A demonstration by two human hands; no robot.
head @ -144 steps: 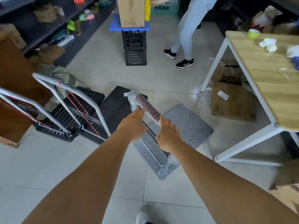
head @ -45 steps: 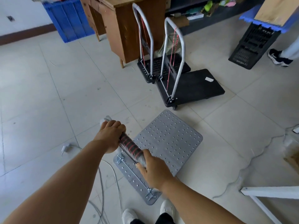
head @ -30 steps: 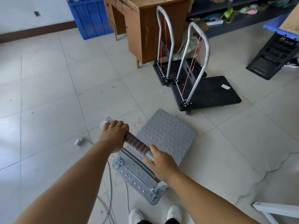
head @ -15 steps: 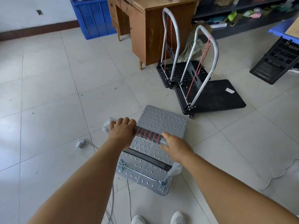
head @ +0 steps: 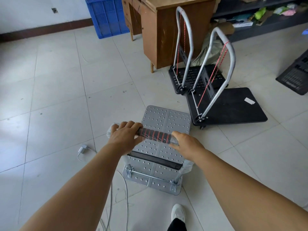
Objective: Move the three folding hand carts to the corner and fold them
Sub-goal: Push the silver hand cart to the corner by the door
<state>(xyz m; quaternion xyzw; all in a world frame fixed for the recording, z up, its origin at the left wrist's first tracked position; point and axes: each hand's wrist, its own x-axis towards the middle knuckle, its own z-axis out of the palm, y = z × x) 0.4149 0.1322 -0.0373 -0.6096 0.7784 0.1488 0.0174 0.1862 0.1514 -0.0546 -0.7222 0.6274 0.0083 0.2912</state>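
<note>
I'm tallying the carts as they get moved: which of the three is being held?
The silver metal cart: both hands grip its handle. The two black carts stand untouched beside the desk.

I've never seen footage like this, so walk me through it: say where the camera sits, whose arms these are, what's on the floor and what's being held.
The camera is worn on a person's head, looking forward and down, so the two bare arms are their own. Both hands curl round the handle of a grey cart: the left hand at one end, the right hand at the other. Its handle stands upright. Two black carts, one nearer and one behind, stand unfolded on the tiled floor beside a wooden desk. A blue crate sits by the wall, and cables lie near the person's shoe.
</note>
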